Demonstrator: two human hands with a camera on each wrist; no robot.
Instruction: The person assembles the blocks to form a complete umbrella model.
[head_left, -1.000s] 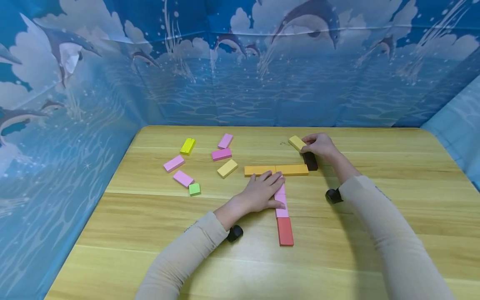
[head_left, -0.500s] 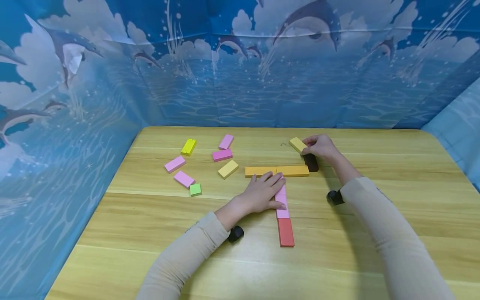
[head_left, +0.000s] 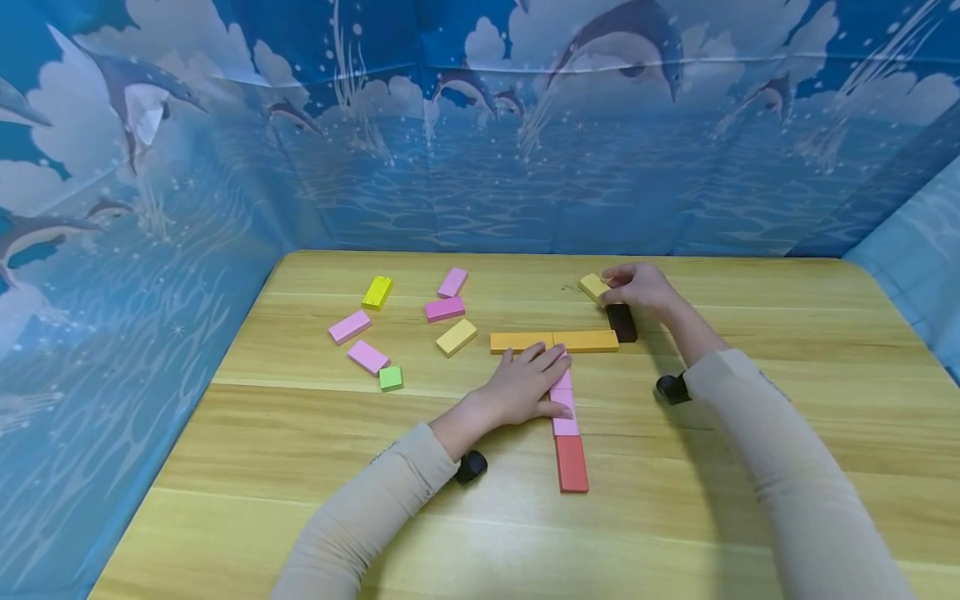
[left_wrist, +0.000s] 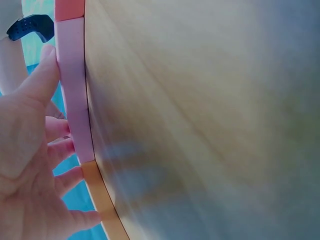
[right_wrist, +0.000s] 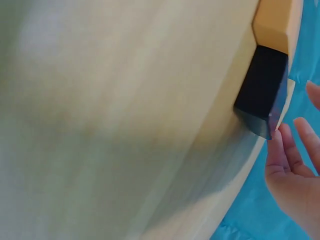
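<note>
Just past the black block [head_left: 622, 323], my right hand [head_left: 642, 287] pinches the yellow block [head_left: 593, 288]; my left hand [head_left: 522, 386], fingers spread, rests on the pink row [head_left: 562, 397]; I'd adjust gently, lest the black block shift.

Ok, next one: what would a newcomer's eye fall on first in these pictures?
Probably the blue dolphin backdrop rising behind the wooden table. Next, right of centre, two orange blocks form the bar of a T, pink blocks and a red block its stem. The left hand lies where they meet; the right hand appears to pinch a pale yellow block beside the dark block.
</note>
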